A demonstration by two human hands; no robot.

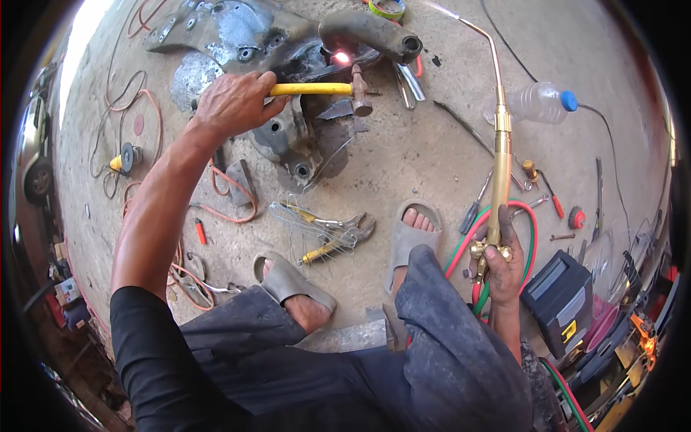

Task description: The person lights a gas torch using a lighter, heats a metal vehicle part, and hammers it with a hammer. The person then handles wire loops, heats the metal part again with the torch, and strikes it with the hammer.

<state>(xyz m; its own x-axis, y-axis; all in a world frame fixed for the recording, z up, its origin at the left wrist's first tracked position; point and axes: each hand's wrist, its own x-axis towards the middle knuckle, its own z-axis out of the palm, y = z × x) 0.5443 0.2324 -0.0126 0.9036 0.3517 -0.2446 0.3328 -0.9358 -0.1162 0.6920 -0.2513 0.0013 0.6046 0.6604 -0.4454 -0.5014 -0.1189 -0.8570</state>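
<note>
My left hand (234,103) is wrapped round the yellow handle of a hammer (317,88), whose head hangs beside a red-glowing spot (341,57) on a dark metal part (284,39). A curved pipe-like piece (371,34) lies over that spot. In my right hand (504,263) is a brass gas torch (502,158), held upright by its valve end. Its thin bent tip points to the upper left, away from the glowing spot, with a pale flame at the end. Red and green hoses (484,297) run from its base.
Pliers (338,234) and loose wire lie between my sandalled feet. An angle grinder (128,158) and orange cord are at left. At right are a plastic bottle (536,103), a screwdriver (471,214), small tools and a black case (558,302).
</note>
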